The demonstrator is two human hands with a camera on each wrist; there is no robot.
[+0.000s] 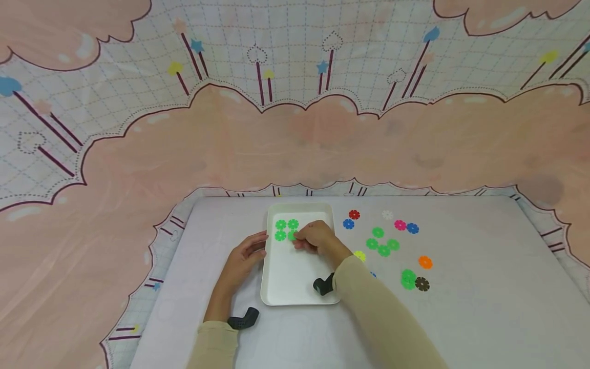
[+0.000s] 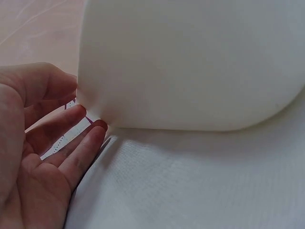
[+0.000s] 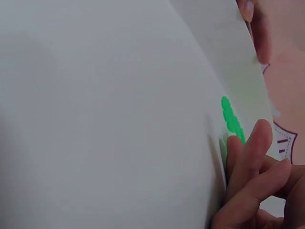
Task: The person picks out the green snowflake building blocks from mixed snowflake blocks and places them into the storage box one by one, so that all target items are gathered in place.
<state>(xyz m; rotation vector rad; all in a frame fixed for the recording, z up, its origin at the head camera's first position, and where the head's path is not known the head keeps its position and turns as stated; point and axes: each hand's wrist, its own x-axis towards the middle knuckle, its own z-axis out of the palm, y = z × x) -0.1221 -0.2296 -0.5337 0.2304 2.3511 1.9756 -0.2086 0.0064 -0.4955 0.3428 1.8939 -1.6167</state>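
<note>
A white tray (image 1: pixel 299 277) lies on the table, with several green flower-shaped discs (image 1: pixel 280 224) grouped near its far left corner. My right hand (image 1: pixel 318 238) reaches over the tray from the right, pinching the nearest-right green disc (image 1: pixel 292 235) of that group between thumb and fingertips. In the right wrist view, the fingers (image 3: pixel 250 164) partly hide the disc they hold; another green disc (image 3: pixel 231 118) shows just beyond them. My left hand (image 1: pixel 243 259) stands beside the tray's left side. In the left wrist view, its fingertips (image 2: pixel 99 125) touch the tray's outer wall (image 2: pixel 190 71).
Right of the tray lie loose flower discs: several green ones (image 1: pixel 384 250), a red (image 1: pixel 354 214), blue (image 1: pixel 348 224), pink (image 1: pixel 400 225), orange (image 1: pixel 425 262) and brown one (image 1: pixel 422 284). A yellow disc (image 1: pixel 359 255) is partly covered by the right sleeve (image 1: pixel 378 302).
</note>
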